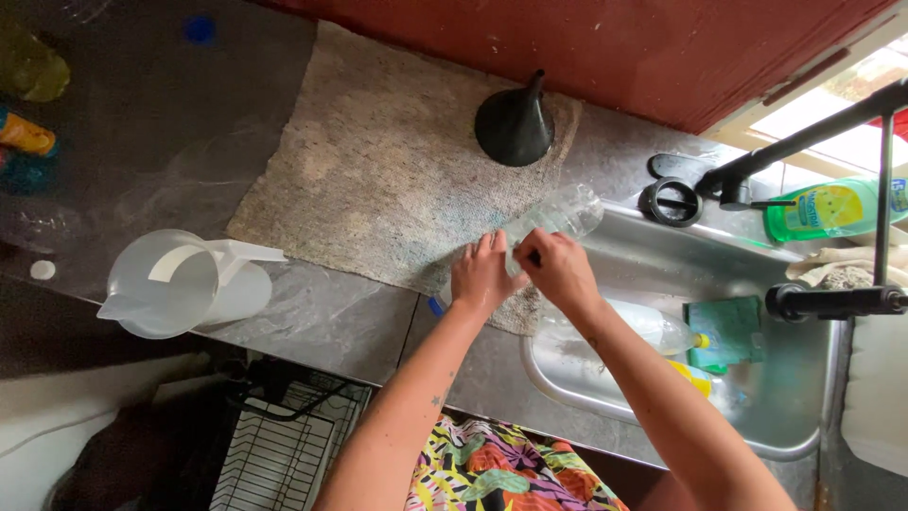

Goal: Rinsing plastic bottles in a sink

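A clear plastic bottle (560, 214) lies tilted across the edge of a worn beige cloth (378, 161) and the rim of the steel sink (653, 255). My left hand (482, 274) grips its lower end, where a blue cap peeks out beneath the wrist. My right hand (560, 270) holds the bottle's middle, fingers pinched on it. A black funnel (515, 123) stands mouth-down on the cloth behind the bottle.
A clear plastic jug (175, 284) stands on the grey counter at left. In the sink lie two more bottles (662, 331) and a green sponge (726, 326). A black tap (757, 170) and green dish soap bottle (832, 208) are at right. A wire rack (284, 454) sits below the counter.
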